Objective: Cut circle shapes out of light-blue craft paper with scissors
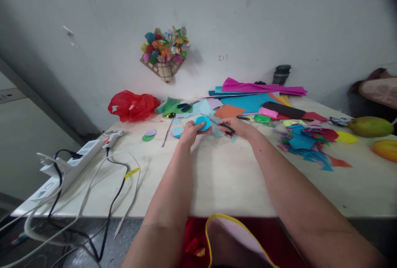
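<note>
My left hand point(190, 132) pinches a round blue paper disc point(203, 123) above the middle of the table. Just to its right, my right hand point(238, 127) is closed around the black handles of a pair of scissors point(228, 129), whose blades point left toward the disc. Whether the blades touch the paper I cannot tell. Beside my left hand lie light blue paper circles point(177, 131), partly covered. Farther left, a lilac circle point(151, 132) overlaps a green circle point(149, 138). Pale blue paper scraps point(218, 133) lie beneath the scissors.
A power strip point(79, 160) with trailing cables occupies the left. A red plastic bag point(133, 106) and coloured sheets point(245, 103) lie at the back. On the right are a scrap pile point(305, 139), a black phone-like object point(283, 110) and mango-like fruit point(370, 127).
</note>
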The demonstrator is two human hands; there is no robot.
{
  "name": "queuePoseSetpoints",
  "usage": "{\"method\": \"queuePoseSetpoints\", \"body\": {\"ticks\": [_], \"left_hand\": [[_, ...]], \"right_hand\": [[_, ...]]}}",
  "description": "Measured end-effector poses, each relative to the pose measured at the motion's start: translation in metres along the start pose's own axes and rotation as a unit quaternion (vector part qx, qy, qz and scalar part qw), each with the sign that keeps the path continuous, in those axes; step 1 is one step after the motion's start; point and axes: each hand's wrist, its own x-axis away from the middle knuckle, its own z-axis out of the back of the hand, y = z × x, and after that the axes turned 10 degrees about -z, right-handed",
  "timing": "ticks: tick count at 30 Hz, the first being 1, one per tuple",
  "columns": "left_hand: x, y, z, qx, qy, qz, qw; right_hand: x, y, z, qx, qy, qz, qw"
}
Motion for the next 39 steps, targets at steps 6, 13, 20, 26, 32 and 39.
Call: {"method": "queuePoseSetpoints", "body": {"ticks": [6,13,20,26,32,39], "left_hand": [[0.0,-0.002,0.001,0.002,0.001,0.0,1.0],[-0.001,-0.002,0.003,-0.001,-0.007,0.002,1.0],[0.0,0.0,0.006,0.0,-0.018,0.011,1.0],[0.002,0.002,0.009,0.0,-0.036,0.026,0.999],[0.002,0.001,0.012,0.016,-0.038,0.033,0.999],[0.002,-0.003,0.016,0.02,-0.042,0.059,0.997]], "right_hand": [[0.001,-0.001,0.0,-0.017,-0.013,0.005,1.0],[-0.002,0.0,-0.001,-0.028,-0.018,0.012,0.999],[-0.004,0.003,0.001,-0.004,-0.006,0.011,1.0],[-0.002,0.004,0.002,0.025,-0.001,0.014,1.0],[-0.001,0.003,0.002,0.032,0.003,0.012,0.999],[-0.004,0.008,0.006,0.03,-0.009,0.01,0.999]]}}
